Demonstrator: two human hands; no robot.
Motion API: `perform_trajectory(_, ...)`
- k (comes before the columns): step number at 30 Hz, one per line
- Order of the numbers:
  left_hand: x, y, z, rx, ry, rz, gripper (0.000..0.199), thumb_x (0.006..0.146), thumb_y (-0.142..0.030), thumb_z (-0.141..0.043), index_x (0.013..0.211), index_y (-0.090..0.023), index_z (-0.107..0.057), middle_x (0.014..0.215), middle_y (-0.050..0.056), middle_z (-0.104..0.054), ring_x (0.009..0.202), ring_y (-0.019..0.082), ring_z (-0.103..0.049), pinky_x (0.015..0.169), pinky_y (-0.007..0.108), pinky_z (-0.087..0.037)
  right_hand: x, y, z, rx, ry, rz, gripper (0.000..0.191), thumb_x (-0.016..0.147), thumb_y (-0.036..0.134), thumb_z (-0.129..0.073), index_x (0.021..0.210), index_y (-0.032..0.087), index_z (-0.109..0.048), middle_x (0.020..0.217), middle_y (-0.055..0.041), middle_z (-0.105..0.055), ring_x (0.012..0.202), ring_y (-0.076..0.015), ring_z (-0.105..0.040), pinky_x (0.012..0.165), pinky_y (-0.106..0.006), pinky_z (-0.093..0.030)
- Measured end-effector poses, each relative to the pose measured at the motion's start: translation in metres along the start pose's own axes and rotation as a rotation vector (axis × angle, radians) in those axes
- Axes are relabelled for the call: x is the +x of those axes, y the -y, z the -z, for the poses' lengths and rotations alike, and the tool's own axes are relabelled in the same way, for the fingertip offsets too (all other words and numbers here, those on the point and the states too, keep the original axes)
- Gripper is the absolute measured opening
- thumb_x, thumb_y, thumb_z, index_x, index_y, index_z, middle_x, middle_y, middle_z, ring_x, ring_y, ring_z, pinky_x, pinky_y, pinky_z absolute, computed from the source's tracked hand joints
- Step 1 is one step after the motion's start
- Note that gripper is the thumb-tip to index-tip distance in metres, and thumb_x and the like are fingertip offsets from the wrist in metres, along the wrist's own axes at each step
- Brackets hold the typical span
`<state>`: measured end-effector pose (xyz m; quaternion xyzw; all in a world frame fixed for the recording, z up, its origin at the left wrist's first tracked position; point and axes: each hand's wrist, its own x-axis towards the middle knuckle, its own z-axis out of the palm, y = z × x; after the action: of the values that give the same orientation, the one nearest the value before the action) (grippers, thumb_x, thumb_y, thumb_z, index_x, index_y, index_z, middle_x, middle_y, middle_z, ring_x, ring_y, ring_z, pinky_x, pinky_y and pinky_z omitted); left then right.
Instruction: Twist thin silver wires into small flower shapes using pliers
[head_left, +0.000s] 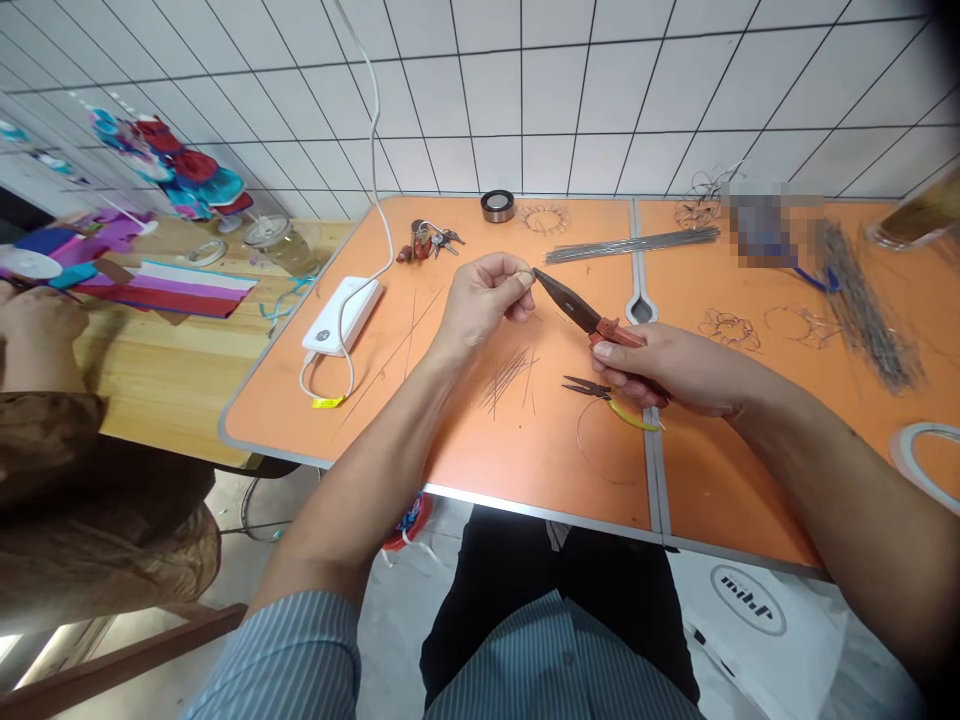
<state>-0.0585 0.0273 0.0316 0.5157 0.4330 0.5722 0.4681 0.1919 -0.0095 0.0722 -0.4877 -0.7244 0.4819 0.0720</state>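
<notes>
Red-handled pliers (574,302) are gripped in my right hand (660,368), their jaws pointing up and left. Those jaw tips meet the pinched fingertips of my left hand (491,295); whatever the fingers pinch is too small to make out. Below my hands, short thin wires (510,380) lie crossed on the orange table (480,460). Yellow-handled pliers (592,388) rest just under my right hand, with a thin curved wire beside them.
Behind are a tape roll (497,206), keys (431,243) and a wire bundle (634,243). A white power bank (343,315) with a cable sits left. Wire coils (729,328) and more wires (870,310) lie right. Another person's hand (41,315) is far left.
</notes>
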Motion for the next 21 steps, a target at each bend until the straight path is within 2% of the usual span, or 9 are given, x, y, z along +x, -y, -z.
perform_trajectory(1,0.0,0.0,0.0,0.001,0.007,0.003,0.016,0.09,-0.026,-0.08,0.081,-0.018,-0.07,0.065,0.0,-0.072,0.051,0.008,-0.06,0.054,0.019,-0.046,0.0,-0.002,-0.002,-0.028,-0.036,0.003,0.041,0.11,0.055,-0.05,0.082,0.025,-0.049,0.07,-0.0017,-0.055,0.057,-0.0174,-0.045,0.059,-0.034,-0.038)
perform_trajectory(2,0.0,0.001,0.001,0.005,0.009,0.018,0.016,0.089,-0.026,-0.081,0.08,-0.018,-0.07,0.065,0.0,-0.072,0.051,0.008,-0.06,0.053,0.019,-0.046,0.001,-0.004,-0.005,-0.123,-0.147,-0.003,0.038,0.11,0.053,-0.05,0.084,0.025,-0.053,0.074,-0.0041,-0.06,0.06,-0.019,-0.05,0.061,-0.034,-0.039)
perform_trajectory(5,0.0,0.003,0.002,0.015,-0.002,0.113,0.015,0.087,-0.024,-0.08,0.078,-0.018,-0.07,0.064,0.0,-0.071,0.05,0.008,-0.058,0.051,0.019,-0.044,0.007,-0.013,-0.015,-0.564,-0.605,-0.009,0.029,0.111,0.042,-0.049,0.097,0.022,-0.065,0.099,-0.0155,-0.074,0.076,-0.0274,-0.064,0.067,-0.038,-0.039)
perform_trajectory(7,0.001,0.003,0.004,-0.001,-0.025,0.172,0.014,0.085,-0.023,-0.079,0.077,-0.018,-0.069,0.063,-0.001,-0.07,0.049,0.007,-0.057,0.05,0.018,-0.043,0.01,-0.017,-0.015,-0.732,-0.729,-0.016,0.033,0.113,0.04,-0.044,0.106,0.019,-0.069,0.106,-0.0208,-0.076,0.079,-0.0308,-0.067,0.066,-0.039,-0.036)
perform_trajectory(11,0.009,-0.003,0.013,-0.026,-0.109,0.179,0.015,0.085,-0.024,-0.08,0.08,-0.019,-0.067,0.064,-0.003,-0.069,0.047,0.006,-0.054,0.049,0.017,-0.042,0.004,-0.017,-0.004,-0.75,-0.639,0.0,0.044,0.117,0.049,-0.04,0.103,0.02,-0.07,0.092,-0.0154,-0.074,0.067,-0.0266,-0.061,0.064,-0.038,-0.033)
perform_trajectory(13,0.013,-0.01,0.024,-0.018,-0.186,0.153,0.019,0.085,-0.026,-0.083,0.082,-0.02,-0.065,0.064,-0.004,-0.068,0.047,0.006,-0.054,0.048,0.017,-0.042,-0.004,-0.014,-0.005,-0.791,-0.551,0.169,0.043,0.118,0.045,-0.04,0.104,0.021,-0.073,0.092,-0.0124,-0.075,0.069,-0.0249,-0.062,0.064,-0.037,-0.033)
perform_trajectory(16,0.014,-0.025,0.045,0.037,-0.328,0.14,0.024,0.086,-0.029,-0.085,0.083,-0.022,-0.062,0.064,-0.004,-0.068,0.047,0.006,-0.054,0.045,0.016,-0.041,-0.016,-0.008,-0.019,-1.004,-0.416,0.555,0.034,0.117,0.03,-0.044,0.118,0.019,-0.076,0.099,-0.0116,-0.078,0.083,-0.0256,-0.067,0.07,-0.038,-0.035)
perform_trajectory(18,0.008,-0.033,0.057,0.098,-0.354,0.143,0.025,0.087,-0.03,-0.085,0.082,-0.022,-0.062,0.066,-0.003,-0.069,0.047,0.007,-0.054,0.044,0.017,-0.039,-0.022,-0.005,-0.031,-1.173,-0.372,0.754,0.029,0.115,0.019,-0.049,0.127,0.015,-0.075,0.1,-0.0119,-0.078,0.09,-0.0268,-0.067,0.077,-0.039,-0.037)
perform_trajectory(21,-0.009,-0.037,0.066,0.172,-0.317,0.151,0.021,0.087,-0.024,-0.082,0.078,-0.022,-0.063,0.066,-0.002,-0.069,0.047,0.007,-0.054,0.044,0.019,-0.038,-0.026,0.0,-0.044,-1.344,-0.378,0.876,0.032,0.11,0.007,-0.051,0.131,0.011,-0.075,0.099,-0.0118,-0.079,0.092,-0.0273,-0.066,0.086,-0.042,-0.039)
